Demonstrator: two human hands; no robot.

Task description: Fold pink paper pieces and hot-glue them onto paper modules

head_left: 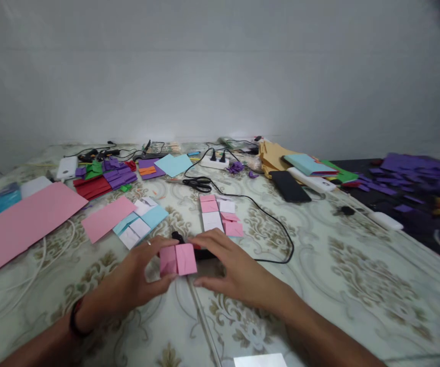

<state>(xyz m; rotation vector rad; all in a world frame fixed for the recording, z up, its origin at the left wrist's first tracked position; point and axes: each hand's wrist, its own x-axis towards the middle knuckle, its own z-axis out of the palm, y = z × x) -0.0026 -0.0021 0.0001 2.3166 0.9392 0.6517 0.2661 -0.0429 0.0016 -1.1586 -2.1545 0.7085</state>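
Both of my hands meet over a small folded pink paper piece (177, 259) low in the middle of the patterned table (357, 265). My left hand (138, 278), a ring on one finger, pinches its left side with thumb and fingers closed on it. My right hand (232, 267) holds its right side, fingers curved over the top and thumb under. A black object (201, 253) lies just behind the paper, partly hidden by my right fingers. A row of folded pink and white paper squares (220, 214) lies beyond my hands.
Pink sheets (25, 219), blue and white squares (139, 221), red, green and purple stacks (105, 178), black scissors (197, 182), a power strip (214, 162) with a black cable (277, 224), a black phone (289, 186), and purple scraps (414, 178) at the right.
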